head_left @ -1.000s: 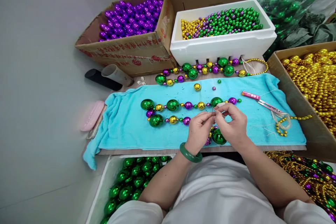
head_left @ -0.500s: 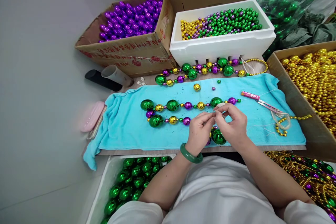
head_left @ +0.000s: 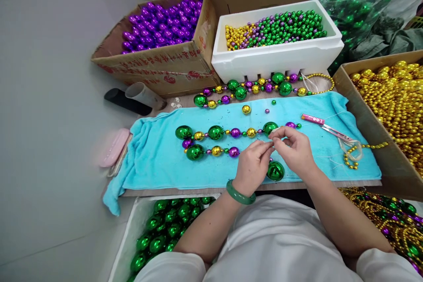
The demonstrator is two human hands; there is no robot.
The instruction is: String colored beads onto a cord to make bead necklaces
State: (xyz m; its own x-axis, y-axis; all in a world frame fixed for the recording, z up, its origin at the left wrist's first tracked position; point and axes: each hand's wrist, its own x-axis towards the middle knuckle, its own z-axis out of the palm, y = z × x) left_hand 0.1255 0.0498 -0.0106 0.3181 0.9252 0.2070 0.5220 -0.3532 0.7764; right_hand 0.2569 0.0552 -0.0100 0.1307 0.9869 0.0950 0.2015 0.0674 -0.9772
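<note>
A strand of green, gold and purple beads (head_left: 216, 132) lies in a bent loop on the turquoise towel (head_left: 158, 172). Over its right part, my left hand (head_left: 253, 163) is closed in a pinch, a green bangle (head_left: 240, 193) at its wrist. Fingertip to fingertip with it, my right hand (head_left: 294, 150) also pinches. Between them is what looks like the strand's thin string, mostly hidden by the fingers. A big green bead (head_left: 275, 171) sits just below the hands. Beyond them are a loose gold bead (head_left: 246, 109) and smaller purple and green ones.
Pink-handled snips (head_left: 335, 132) and a short gold bead chain (head_left: 350, 161) lie at right. Behind are a carton of purple beads (head_left: 152, 64), a white foam box (head_left: 277, 55) and a finished-looking strand (head_left: 240, 93). A carton of gold beads (head_left: 363, 123) stands right; a pink case (head_left: 114, 147) left.
Both hands stay together over the strand, with the fingertips shifted slightly. The thin white bit seen at the right fingertips is now less visible. The whole view has moved a little.
</note>
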